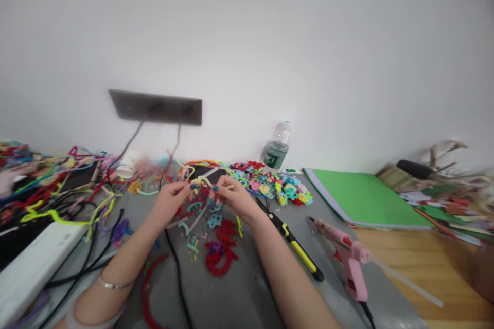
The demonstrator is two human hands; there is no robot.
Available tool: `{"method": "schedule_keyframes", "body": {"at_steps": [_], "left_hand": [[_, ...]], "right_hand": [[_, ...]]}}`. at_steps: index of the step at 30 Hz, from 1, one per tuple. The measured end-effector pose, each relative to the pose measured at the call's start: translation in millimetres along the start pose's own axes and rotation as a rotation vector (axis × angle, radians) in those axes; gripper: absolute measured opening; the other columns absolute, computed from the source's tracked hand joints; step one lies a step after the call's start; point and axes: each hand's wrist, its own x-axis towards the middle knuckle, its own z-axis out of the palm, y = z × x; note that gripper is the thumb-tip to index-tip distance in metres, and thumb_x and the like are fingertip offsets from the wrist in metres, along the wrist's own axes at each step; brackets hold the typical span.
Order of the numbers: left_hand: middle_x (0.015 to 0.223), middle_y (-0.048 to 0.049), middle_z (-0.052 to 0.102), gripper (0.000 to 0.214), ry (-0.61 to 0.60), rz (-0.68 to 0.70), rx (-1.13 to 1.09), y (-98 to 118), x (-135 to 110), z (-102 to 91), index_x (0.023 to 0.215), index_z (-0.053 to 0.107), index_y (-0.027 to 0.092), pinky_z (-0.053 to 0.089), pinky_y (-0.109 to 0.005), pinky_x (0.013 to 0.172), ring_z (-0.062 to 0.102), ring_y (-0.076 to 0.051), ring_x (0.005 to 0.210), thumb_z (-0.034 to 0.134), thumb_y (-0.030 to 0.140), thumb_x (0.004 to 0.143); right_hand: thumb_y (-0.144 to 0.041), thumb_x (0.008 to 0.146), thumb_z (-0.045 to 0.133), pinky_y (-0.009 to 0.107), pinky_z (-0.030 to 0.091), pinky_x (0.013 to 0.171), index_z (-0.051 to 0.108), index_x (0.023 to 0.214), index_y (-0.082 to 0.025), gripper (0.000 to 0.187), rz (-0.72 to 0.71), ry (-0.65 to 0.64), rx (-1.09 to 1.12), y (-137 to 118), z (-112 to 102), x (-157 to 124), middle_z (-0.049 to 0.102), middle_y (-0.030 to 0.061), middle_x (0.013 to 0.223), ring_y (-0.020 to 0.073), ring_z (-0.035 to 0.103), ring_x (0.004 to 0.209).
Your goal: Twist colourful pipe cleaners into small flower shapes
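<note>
Both my hands meet over the middle of the grey table, pinching a pale yellow pipe cleaner (202, 181) that is bent into loops. My left hand (174, 199) has its end between thumb and fingertips. Opposite it, my right hand (236, 196) grips the other side, and a short tail pokes out past the fingers. Beneath them lie blue pipe-cleaner flowers (215, 221), small cut scraps and a red curled pipe-cleaner piece (218, 266) with a purple bit on it. The finer shape of the yellow piece is blurred.
Yellow-handled pliers (297, 252) and a pink glue gun (349, 259) lie to the right. A pile of pipe-cleaner flowers (276, 185), a water bottle (277, 146) and green sheets (370, 198) stand along the wall. Left are a white power strip (42, 267), black cables and tangled pipe cleaners.
</note>
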Motion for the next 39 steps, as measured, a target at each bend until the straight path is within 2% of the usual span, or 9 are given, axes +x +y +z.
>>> {"method": "schedule_keyframes", "body": {"at_steps": [5,9,14,17,22,26,30,35,39], "left_hand": [[0.045,0.0051,0.037,0.042,0.079,0.016,0.228,0.9,4.8,-3.9,0.052,0.047,0.02,0.025,-0.024,0.046,0.034,-0.011,0.045,0.048,0.05,0.081],[0.046,0.0042,0.038,0.043,0.062,0.053,0.386,-0.8,4.3,-3.7,0.051,0.047,0.019,0.025,-0.025,0.05,0.037,-0.012,0.048,0.044,0.05,0.081],[0.049,0.0033,0.038,0.048,-0.076,0.084,0.566,-0.8,1.6,-2.2,0.052,0.044,0.019,0.024,-0.025,0.054,0.04,-0.013,0.051,0.043,0.054,0.084],[0.05,0.003,0.04,0.047,-0.207,0.088,0.633,0.9,0.0,-2.5,0.053,0.046,0.018,0.022,-0.025,0.054,0.04,-0.012,0.05,0.043,0.052,0.086],[0.049,0.0046,0.032,0.046,-0.465,0.145,0.558,2.6,-3.0,-5.3,0.052,0.036,0.018,0.018,-0.025,0.051,0.032,-0.01,0.049,0.045,0.048,0.087],[0.052,0.0055,0.025,0.046,-0.569,0.188,0.408,7.0,-5.1,-7.5,0.053,0.027,0.019,0.016,-0.025,0.049,0.024,-0.009,0.05,0.047,0.044,0.086],[0.053,0.0054,0.026,0.046,-0.636,0.16,0.25,14.8,-7.0,-8.7,0.052,0.03,0.019,0.018,-0.024,0.048,0.025,-0.009,0.05,0.047,0.045,0.086],[0.049,0.0052,0.032,0.043,-0.59,0.145,0.119,18.6,-6.1,-10.8,0.051,0.041,0.018,0.022,-0.023,0.047,0.03,-0.009,0.048,0.048,0.044,0.084],[0.05,0.0048,0.034,0.043,-0.33,0.119,0.117,15.5,-1.8,-10.4,0.053,0.043,0.018,0.023,-0.023,0.047,0.031,-0.01,0.049,0.047,0.048,0.083]], "right_hand": [[-0.042,0.082,0.067,0.024,0.044,0.057,0.055,0.079,-0.019,0.025,-0.137,-0.011,-0.26,0.6,6.9,0.6,0.064,-0.0017,0.063,0.0115,0.055,0.054],[-0.024,0.083,0.062,0.025,0.043,0.062,0.061,0.078,-0.018,0.008,-0.274,0.097,-0.566,-1.4,10.1,-1.9,0.062,-0.0006,0.068,0.0137,0.056,0.063],[-0.018,0.087,0.058,0.029,0.043,0.073,0.066,0.078,-0.019,0.011,-0.531,0.15,-0.822,-9.0,8.0,-4.2,0.061,0.0033,0.078,0.0172,0.057,0.077],[-0.019,0.088,0.059,0.031,0.042,0.078,0.067,0.078,-0.018,0.013,-0.59,0.163,-0.859,-10.2,7.0,-3.8,0.061,0.0043,0.08,0.018,0.056,0.08],[-0.028,0.087,0.061,0.03,0.042,0.074,0.065,0.078,-0.019,0.014,-0.451,0.148,-0.653,-4.1,0.3,0.0,0.063,0.0034,0.079,0.0171,0.056,0.077],[-0.043,0.08,0.069,0.025,0.038,0.061,0.065,0.078,-0.018,0.025,-0.133,0.021,-0.363,-1.9,-7.6,0.9,0.058,-0.0005,0.069,0.013,0.049,0.063],[-0.045,0.073,0.075,0.024,0.034,0.059,0.066,0.076,-0.017,0.029,-0.063,0.0,-0.271,-3.7,-9.3,-1.9,0.056,-0.0018,0.067,0.0109,0.045,0.06],[-0.043,0.072,0.076,0.024,0.035,0.059,0.065,0.072,-0.017,0.029,-0.039,-0.031,-0.185,-2.7,-6.9,-2.7,0.057,-0.0019,0.066,0.0104,0.047,0.06],[-0.04,0.076,0.072,0.024,0.036,0.059,0.064,0.071,-0.017,0.025,-0.088,-0.03,-0.291,-1.1,-3.8,-1.3,0.055,-0.0023,0.065,0.0107,0.046,0.06]]}}
